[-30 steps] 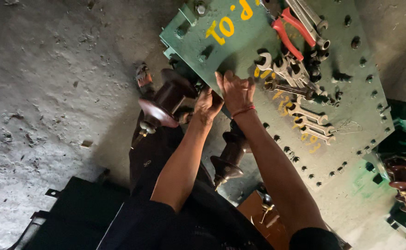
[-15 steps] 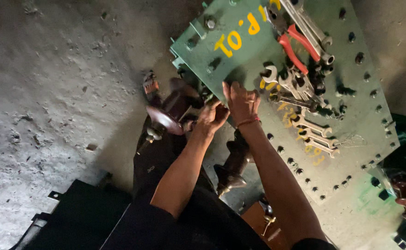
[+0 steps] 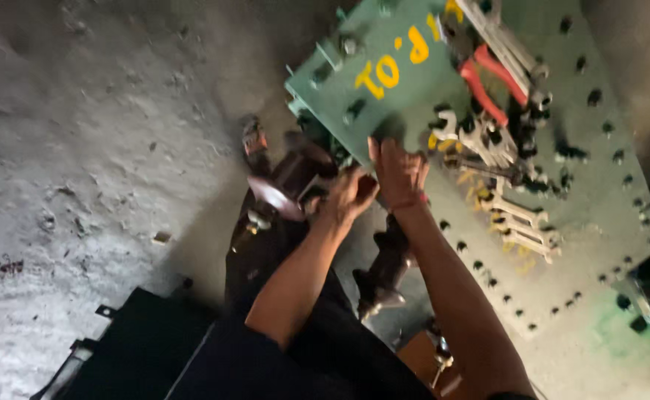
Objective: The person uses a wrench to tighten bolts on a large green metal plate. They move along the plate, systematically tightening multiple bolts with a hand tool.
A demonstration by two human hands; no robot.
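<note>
1. Two bare hands work at the edge of a green metal cover (image 3: 414, 81).
2. Just left of the left hand (image 3: 348, 194) sits a dark brown insulator (image 3: 288, 185); this hand is closed, gripping something small I cannot identify.
3. Right hand (image 3: 399, 172) lies open, flat on the cover.
4. Right of it lie spanners (image 3: 517, 222) and red pliers (image 3: 491, 81).

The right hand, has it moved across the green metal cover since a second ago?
No. The right hand lies flat on the green cover beside the wrenches, as before; only the view has shifted.
</note>
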